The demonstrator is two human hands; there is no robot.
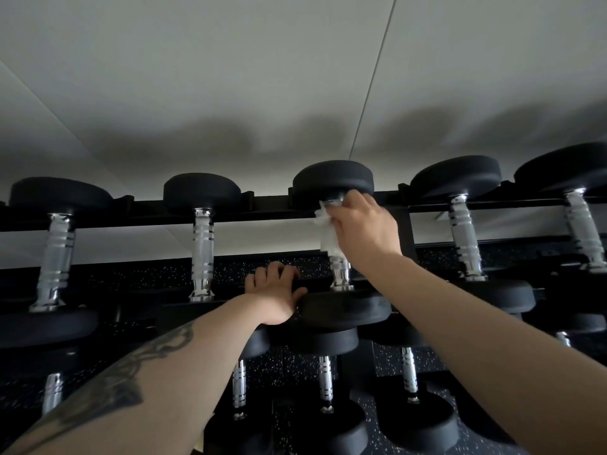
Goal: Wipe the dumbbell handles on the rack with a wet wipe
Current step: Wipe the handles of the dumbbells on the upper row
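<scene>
Black dumbbells with chrome handles lie in a row on the top tier of a black rack [269,205]. My right hand [363,224] grips a crumpled white wet wipe [328,231] wrapped round the upper part of the middle dumbbell's handle [340,270], just under its far head [333,178]. The chrome shows bare below the wipe. My left hand [279,295] holds the edge of that dumbbell's near head [348,311], fingers curled over the top and thumb on the rim.
Neighbouring dumbbell handles stand to the left [202,251], far left [56,257] and right [464,238]. A lower tier holds smaller dumbbells [325,382]. A pale wall [295,77] rises behind the rack; speckled black flooring [368,405] lies below.
</scene>
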